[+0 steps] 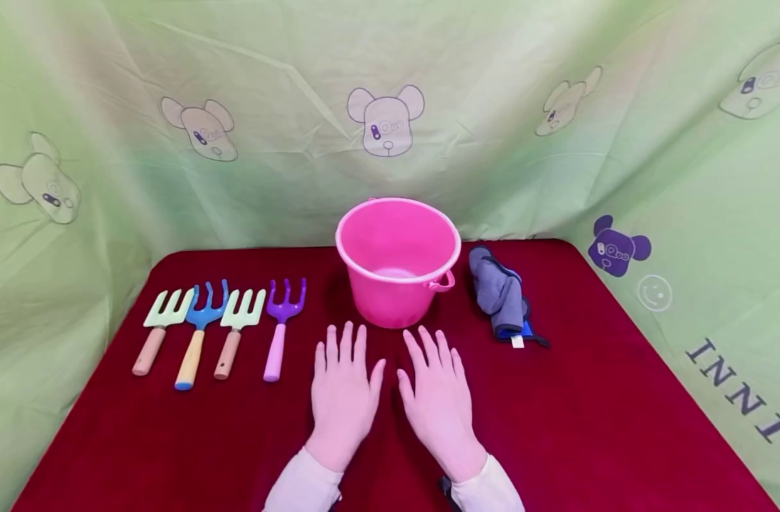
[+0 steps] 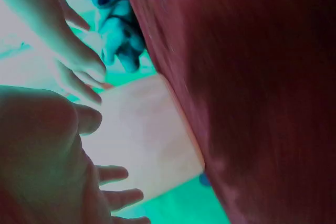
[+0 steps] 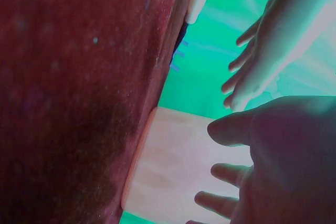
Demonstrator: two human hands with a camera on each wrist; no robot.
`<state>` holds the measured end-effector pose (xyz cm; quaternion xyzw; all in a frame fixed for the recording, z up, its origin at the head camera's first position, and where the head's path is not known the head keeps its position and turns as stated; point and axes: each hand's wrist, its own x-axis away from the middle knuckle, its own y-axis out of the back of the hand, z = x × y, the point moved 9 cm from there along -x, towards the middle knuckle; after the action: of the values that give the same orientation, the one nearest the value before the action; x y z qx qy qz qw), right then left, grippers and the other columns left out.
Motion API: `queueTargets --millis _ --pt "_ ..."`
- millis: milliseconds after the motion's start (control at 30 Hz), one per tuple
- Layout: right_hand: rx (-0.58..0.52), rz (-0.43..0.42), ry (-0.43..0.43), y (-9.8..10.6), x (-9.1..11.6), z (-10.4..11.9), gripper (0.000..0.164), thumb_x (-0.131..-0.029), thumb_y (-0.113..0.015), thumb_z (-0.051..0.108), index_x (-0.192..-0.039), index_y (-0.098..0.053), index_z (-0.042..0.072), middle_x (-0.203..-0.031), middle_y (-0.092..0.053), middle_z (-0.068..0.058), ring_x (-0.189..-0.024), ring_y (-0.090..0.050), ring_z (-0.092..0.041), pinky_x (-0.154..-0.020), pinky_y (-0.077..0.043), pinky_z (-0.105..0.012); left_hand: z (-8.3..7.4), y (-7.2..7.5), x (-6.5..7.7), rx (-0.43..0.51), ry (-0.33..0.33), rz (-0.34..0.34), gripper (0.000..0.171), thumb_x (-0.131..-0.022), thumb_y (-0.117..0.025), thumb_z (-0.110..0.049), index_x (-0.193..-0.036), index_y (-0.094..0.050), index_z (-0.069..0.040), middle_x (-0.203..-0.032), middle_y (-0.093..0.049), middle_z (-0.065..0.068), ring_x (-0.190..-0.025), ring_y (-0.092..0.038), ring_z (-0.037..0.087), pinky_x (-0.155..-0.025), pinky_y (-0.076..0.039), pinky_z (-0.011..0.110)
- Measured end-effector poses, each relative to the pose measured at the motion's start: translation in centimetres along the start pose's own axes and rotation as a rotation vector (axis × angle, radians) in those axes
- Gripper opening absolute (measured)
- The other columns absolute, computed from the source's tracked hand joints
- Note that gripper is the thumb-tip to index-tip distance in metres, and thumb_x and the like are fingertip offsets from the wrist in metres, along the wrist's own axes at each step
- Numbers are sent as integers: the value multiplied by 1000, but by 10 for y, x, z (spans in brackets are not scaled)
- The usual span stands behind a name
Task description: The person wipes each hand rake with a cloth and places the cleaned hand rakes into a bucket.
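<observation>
Both hands are held palm down above the red cloth, side by side, fingers straight and spread. The left hand (image 1: 343,398) and the right hand (image 1: 437,398) hold nothing. Just beyond their fingertips stands a pink bucket (image 1: 392,302), upright, its handle folded at the right side. To the left lies a row of hand forks: a pale green one (image 1: 157,334), a blue one with a wooden handle (image 1: 200,327), a second pale green one (image 1: 234,331) and a purple one (image 1: 278,338). A crumpled grey-blue cloth (image 1: 497,293) with a white tag lies right of the bucket.
Dark red fabric covers the table (image 1: 588,398). A green curtain (image 1: 287,178) printed with bear heads hangs behind it and along both sides. In the left wrist view, the bucket (image 2: 147,140) stands past the fingers.
</observation>
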<state>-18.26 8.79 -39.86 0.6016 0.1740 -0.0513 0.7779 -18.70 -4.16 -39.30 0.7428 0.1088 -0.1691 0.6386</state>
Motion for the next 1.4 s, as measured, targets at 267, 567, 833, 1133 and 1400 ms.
queueTargets --millis 267,567,833,1133,1400 --pt "-4 6 -7 1 -2 0 57 -90 -59 32 -144 -47 20 -150 -48 -10 -142 -34 -34 -112 -36 -57 64 4 -27 -84 82 57 56 -92 -56 -33 -134 -51 4 -131 -59 26 -127 -45 45 -107 -38 57" --pt "-6 35 -8 -2 0 0 58 -90 -57 33 -145 -46 20 -151 -47 -9 -142 -33 -33 -113 -35 -56 117 -16 -35 -135 196 186 50 -91 -59 -27 -116 -51 16 -113 -57 32 -96 -58 43 -82 -50 51" --pt "-5 38 -14 -3 0 -1 58 -90 -58 33 -145 -45 20 -151 -47 -9 -143 -32 -33 -114 -34 -56 131 -25 -41 -101 260 256 41 -90 -59 -18 -110 -50 17 -102 -59 33 -91 -60 45 -79 -51 52" --pt "-6 46 -15 -6 1 -2 58 -90 -58 33 -145 -46 20 -151 -47 -9 -143 -32 -33 -114 -34 -56 134 -33 -40 -83 255 373 23 -96 -41 0 -105 -51 19 -94 -62 33 -85 -63 44 -75 -54 52" --pt "1 47 -18 -5 1 -3 58 -90 -58 33 -145 -46 20 -151 -47 -10 -143 -32 -33 -114 -35 -56 138 -35 -42 -36 283 412 25 -95 -42 -1 -106 -48 21 -93 -60 34 -83 -63 44 -66 -57 53"
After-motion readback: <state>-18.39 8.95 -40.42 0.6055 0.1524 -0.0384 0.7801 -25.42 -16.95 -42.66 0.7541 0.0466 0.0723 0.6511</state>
